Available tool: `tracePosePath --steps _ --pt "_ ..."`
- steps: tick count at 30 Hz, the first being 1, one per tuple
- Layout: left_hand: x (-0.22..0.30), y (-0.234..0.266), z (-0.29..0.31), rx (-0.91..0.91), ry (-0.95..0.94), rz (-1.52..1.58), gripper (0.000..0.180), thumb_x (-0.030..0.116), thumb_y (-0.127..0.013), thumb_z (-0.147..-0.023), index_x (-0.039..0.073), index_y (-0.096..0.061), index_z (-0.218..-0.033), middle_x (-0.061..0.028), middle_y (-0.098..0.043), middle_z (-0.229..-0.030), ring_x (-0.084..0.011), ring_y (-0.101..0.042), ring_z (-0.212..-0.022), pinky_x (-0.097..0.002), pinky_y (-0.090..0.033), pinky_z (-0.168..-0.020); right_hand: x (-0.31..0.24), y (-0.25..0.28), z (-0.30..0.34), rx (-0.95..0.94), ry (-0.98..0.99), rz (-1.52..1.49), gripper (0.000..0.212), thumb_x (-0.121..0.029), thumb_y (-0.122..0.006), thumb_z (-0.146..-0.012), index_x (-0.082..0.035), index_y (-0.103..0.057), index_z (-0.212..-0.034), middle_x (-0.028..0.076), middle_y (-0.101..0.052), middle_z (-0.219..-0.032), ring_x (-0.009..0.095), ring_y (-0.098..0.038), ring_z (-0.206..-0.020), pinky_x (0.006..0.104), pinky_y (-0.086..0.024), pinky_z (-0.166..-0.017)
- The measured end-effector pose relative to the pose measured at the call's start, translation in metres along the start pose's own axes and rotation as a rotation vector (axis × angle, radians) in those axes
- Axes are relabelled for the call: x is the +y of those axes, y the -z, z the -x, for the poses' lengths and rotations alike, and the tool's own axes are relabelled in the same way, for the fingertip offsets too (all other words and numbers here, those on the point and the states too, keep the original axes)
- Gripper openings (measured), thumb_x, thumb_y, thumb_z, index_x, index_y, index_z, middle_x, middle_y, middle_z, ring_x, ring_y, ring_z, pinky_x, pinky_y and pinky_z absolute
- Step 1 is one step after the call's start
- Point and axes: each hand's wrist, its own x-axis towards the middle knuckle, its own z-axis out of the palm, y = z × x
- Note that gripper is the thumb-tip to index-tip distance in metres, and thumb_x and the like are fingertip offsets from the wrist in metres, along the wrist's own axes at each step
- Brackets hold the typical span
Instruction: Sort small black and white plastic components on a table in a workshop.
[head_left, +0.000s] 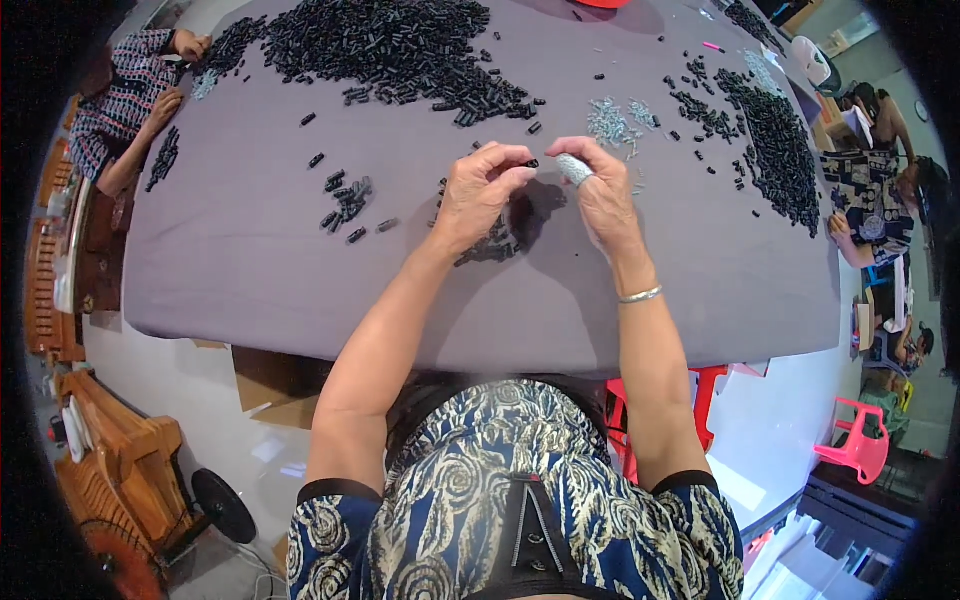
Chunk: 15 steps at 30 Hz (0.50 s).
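My left hand [474, 196] pinches a small black cylindrical plastic piece [532, 163] between thumb and fingertips. Close by on its right, my right hand [606, 196] has its fingers curled in, one of them wrapped in whitish tape [573, 168]. Whatever its fingertips hold is too small to make out. Below the hands, partly covered by the left one, lies a heap of black pieces [487, 247]. Small clear bluish pieces [612, 124] are scattered just beyond my right hand. To the left of my left hand sits a loose group of black pieces [345, 200].
A grey cloth covers the table [240, 260]. A large mound of black pieces [380, 45] lies at the far side, another pile [775, 150] at the right. People sit at the left [125, 110] and right [865, 200] edges. A pink stool [855, 440] stands on the floor.
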Motion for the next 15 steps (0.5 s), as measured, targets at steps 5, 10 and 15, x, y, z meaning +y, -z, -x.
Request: tracePosePath --steps 5,10,15 --pt "-0.003 -0.002 0.000 0.021 -0.025 -0.035 0.018 0.006 -0.066 -0.084 -0.001 -0.066 -0.100 0.0007 -0.059 -0.086 -0.0047 -0.052 -0.071 -0.0195 -0.043 -0.059 -0.002 -0.012 0.004 0.030 -0.223 -0.557 0.014 0.000 -0.056 -0.085 -0.004 -0.066 -0.093 -0.002 -0.059 -0.088 0.007 -0.054 -0.078 0.0199 -0.043 -0.069" --pt "-0.002 -0.003 0.000 0.028 -0.019 -0.050 0.017 0.006 -0.066 -0.084 -0.001 -0.066 -0.099 0.0010 -0.059 -0.085 -0.0045 -0.052 -0.071 -0.0196 -0.043 -0.059 -0.003 -0.015 0.004 0.050 -0.153 -0.491 0.012 -0.001 -0.058 -0.085 -0.004 -0.066 -0.094 -0.002 -0.060 -0.088 0.006 -0.055 -0.080 0.0185 -0.043 -0.068" --pt "0.000 -0.004 0.000 0.021 -0.014 -0.046 0.017 0.007 -0.067 -0.083 0.000 -0.066 -0.099 0.0017 -0.059 -0.085 -0.0042 -0.052 -0.071 -0.0191 -0.043 -0.059 -0.002 -0.012 0.004 0.009 -0.089 -0.262 0.012 -0.001 -0.059 -0.084 -0.003 -0.066 -0.092 -0.002 -0.060 -0.087 0.005 -0.053 -0.081 0.0200 -0.043 -0.070"
